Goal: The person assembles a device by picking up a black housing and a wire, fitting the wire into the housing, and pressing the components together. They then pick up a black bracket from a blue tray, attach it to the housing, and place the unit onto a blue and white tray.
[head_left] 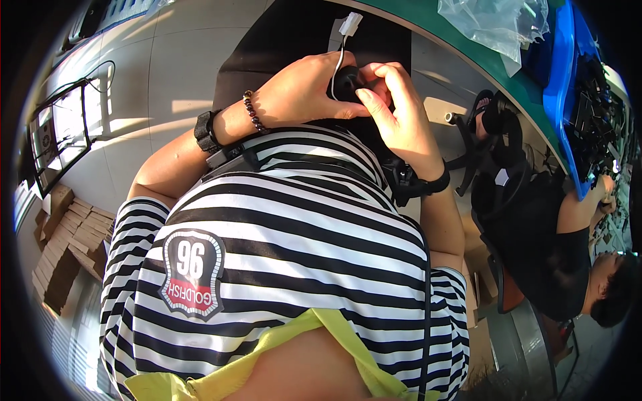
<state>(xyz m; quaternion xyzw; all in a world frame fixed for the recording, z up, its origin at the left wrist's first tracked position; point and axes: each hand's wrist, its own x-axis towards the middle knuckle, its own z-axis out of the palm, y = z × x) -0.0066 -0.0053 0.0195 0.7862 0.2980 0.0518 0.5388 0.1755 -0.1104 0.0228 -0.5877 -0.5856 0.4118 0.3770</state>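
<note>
A small black rounded part (347,83) is held between my two hands, over my lap. My left hand (306,85) is closed around its left side, thumb below it. From the right, my right hand (399,110) grips it with bent fingers and the thumb pressed near its edge. A thin white cable (340,59) runs up past the black part and ends in a white plug connector (349,25), which hangs free beyond my fingers. The far side of the part is hidden by my fingers, so its exact kind does not show.
To the right stands a green-topped table (401,12) with clear plastic bags (498,27) and a blue bin (558,87) beside many black parts (592,113). Another person (542,240) in black sits at it. Stacked cardboard (73,244) and a black metal frame (63,137) are at left.
</note>
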